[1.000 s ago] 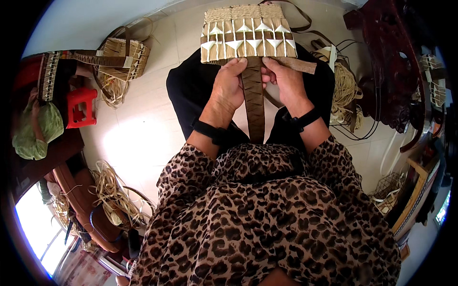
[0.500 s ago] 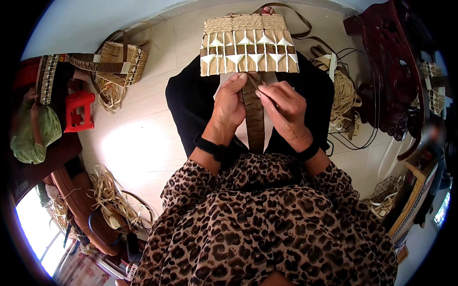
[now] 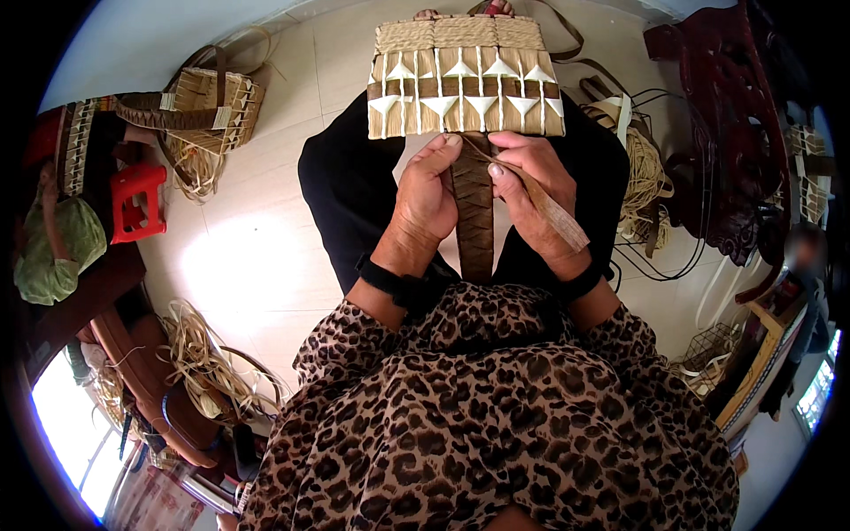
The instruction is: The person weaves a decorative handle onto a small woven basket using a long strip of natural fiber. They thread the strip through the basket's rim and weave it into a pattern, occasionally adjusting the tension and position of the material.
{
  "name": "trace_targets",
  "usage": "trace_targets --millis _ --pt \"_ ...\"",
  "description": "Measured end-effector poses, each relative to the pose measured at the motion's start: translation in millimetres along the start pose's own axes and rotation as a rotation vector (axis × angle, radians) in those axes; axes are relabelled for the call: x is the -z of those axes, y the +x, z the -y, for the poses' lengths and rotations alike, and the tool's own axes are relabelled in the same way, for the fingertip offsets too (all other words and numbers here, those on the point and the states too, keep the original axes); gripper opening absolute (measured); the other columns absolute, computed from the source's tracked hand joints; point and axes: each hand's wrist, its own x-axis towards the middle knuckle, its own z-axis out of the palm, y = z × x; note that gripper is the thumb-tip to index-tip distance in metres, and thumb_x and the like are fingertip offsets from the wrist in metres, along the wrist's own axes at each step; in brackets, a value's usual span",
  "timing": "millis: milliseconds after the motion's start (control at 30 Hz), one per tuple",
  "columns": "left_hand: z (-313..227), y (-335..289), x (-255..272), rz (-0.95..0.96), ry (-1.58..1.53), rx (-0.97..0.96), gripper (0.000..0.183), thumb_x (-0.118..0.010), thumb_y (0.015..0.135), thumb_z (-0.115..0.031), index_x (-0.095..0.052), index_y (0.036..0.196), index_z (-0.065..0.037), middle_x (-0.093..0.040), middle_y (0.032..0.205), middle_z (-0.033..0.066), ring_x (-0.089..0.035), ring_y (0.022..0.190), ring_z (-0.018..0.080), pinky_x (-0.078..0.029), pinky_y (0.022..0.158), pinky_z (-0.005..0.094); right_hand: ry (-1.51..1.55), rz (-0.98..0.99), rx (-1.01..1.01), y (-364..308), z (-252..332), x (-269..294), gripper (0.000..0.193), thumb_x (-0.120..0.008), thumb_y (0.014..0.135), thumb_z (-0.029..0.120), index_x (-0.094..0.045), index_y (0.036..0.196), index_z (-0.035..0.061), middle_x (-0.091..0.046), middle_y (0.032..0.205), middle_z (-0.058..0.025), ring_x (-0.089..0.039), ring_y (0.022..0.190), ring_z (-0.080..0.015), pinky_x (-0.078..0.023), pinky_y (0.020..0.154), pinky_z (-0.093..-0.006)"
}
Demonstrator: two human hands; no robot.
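A woven straw basket (image 3: 466, 92) with white triangle trim and a brown band rests beyond my hands, between my knees. From it a brown wrapped strap (image 3: 474, 221) with a crisscross pattern runs toward my lap. My left hand (image 3: 423, 196) is closed on the strap's far end just below the basket, thumb on its left edge. On the other side, my right hand (image 3: 538, 188) pinches a flat brown strip (image 3: 556, 219) between thumb and fingers. The strip's lighter loose end lies across the back of that hand toward the wrist. The basket hides where the strap joins it.
At left are another woven basket (image 3: 239, 111), a red plastic stool (image 3: 137, 199) and a person in a green garment (image 3: 62, 252). Bundled pale strips (image 3: 199, 363) lie lower left. Coiled straw cord (image 3: 642, 181) and carved dark red furniture (image 3: 722, 133) stand right.
The brown strip's loose end has come into view over my right hand, which has turned slightly. My left hand keeps its hold on the strap. The view has shifted a little.
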Motion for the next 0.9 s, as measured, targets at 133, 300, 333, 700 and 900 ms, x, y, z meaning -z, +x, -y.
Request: trace_targets --millis 133,300,333,700,900 --pt "-1 -2 -5 0.003 -0.018 0.011 0.020 -0.047 0.099 -0.013 -0.056 0.113 0.000 -0.063 0.107 0.0100 -0.062 0.099 0.0208 -0.049 0.092 0.0346 0.130 0.005 -0.115 -1 -3 -3 0.010 -0.065 0.087 0.008 -0.062 0.091 -0.0006 -0.067 0.106 -0.0131 -0.062 0.092 -0.0261 -0.050 0.081 -0.0339" --pt "-3 -3 -5 0.038 -0.021 0.026 0.022 -0.046 0.100 -0.014 -0.055 0.114 0.000 -0.063 0.108 0.0100 -0.062 0.099 0.0209 -0.049 0.092 0.0348 0.056 -0.003 -0.095 1 -1 -2 0.011 -0.064 0.088 0.009 -0.062 0.092 -0.0009 -0.067 0.106 -0.0131 -0.062 0.088 -0.0250 -0.050 0.078 -0.0333" --pt "-2 -3 -6 0.033 -0.019 0.022 0.022 -0.046 0.100 -0.014 -0.055 0.114 0.000 -0.063 0.108 0.0100 -0.062 0.099 0.0208 -0.049 0.092 0.0350 0.054 -0.008 -0.102 1 -1 -2 0.011 -0.063 0.088 0.009 -0.062 0.092 -0.0010 -0.067 0.105 -0.0132 -0.062 0.087 -0.0246 -0.051 0.077 -0.0330" --pt "-2 -4 -8 0.035 0.013 0.029 0.025 -0.044 0.100 -0.016 -0.052 0.118 0.000 -0.063 0.109 0.0102 -0.062 0.099 0.0210 -0.049 0.093 0.0357 0.128 0.038 -0.205 0 0 0 0.011 -0.062 0.091 0.009 -0.061 0.093 -0.0015 -0.065 0.099 -0.0125 -0.063 0.080 -0.0218 -0.051 0.070 -0.0313" --pt "-1 -4 -12 -0.002 0.007 0.013 0.025 -0.043 0.100 -0.017 -0.052 0.117 0.000 -0.062 0.109 0.0115 -0.063 0.097 0.0232 -0.052 0.088 0.0384 0.035 0.015 -0.047 -2 -6 -1 0.009 -0.060 0.092 0.007 -0.061 0.094 -0.0015 -0.065 0.095 -0.0121 -0.063 0.078 -0.0220 -0.051 0.070 -0.0306"
